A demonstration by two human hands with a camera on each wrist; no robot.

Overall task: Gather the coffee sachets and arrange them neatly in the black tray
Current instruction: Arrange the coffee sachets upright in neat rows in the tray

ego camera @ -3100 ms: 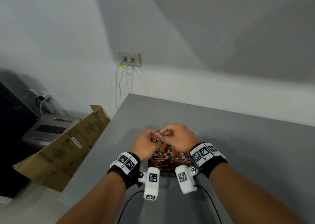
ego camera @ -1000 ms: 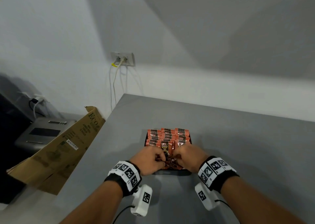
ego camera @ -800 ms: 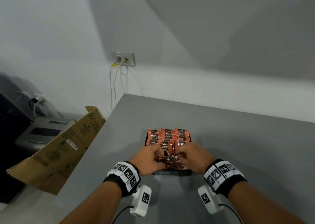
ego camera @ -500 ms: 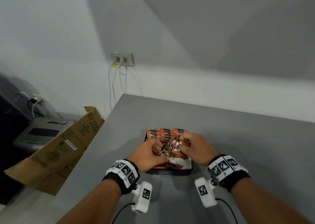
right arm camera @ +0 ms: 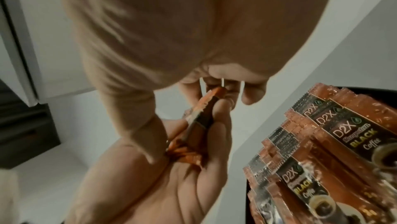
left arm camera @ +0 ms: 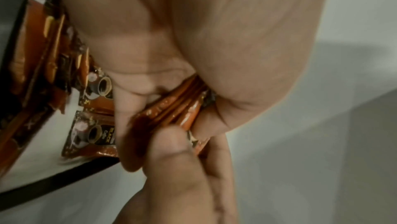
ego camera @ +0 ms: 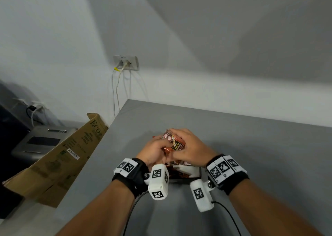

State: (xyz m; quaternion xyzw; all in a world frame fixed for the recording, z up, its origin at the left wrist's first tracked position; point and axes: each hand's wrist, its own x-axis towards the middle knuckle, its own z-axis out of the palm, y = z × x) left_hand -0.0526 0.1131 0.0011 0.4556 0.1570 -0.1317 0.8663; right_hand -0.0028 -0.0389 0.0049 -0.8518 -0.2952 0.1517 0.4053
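Observation:
A small stack of orange-brown coffee sachets [ego camera: 174, 144] is held between both hands just above the black tray [ego camera: 199, 173]. My left hand [ego camera: 153, 150] grips the stack's left end, fingers curled round it [left arm camera: 171, 108]. My right hand [ego camera: 192, 146] pinches the far and right side of the stack [right arm camera: 199, 112]. Rows of sachets [right arm camera: 343, 134] stand overlapped in the tray's far part. Two more sachets [left arm camera: 94, 136] lie flat on the tray's white floor near its rim [left arm camera: 53, 181]. The hands hide most of the tray in the head view.
The tray sits on a grey table [ego camera: 251, 155] that meets the white wall. A cardboard box [ego camera: 59, 156] leans at the table's left edge, with a grey printer [ego camera: 41, 142] behind it. Cables hang from a wall socket [ego camera: 125, 62].
Both hands rose from the tray's near end with a gathered stack of sachets and now hold it higher, over the rows in the tray.

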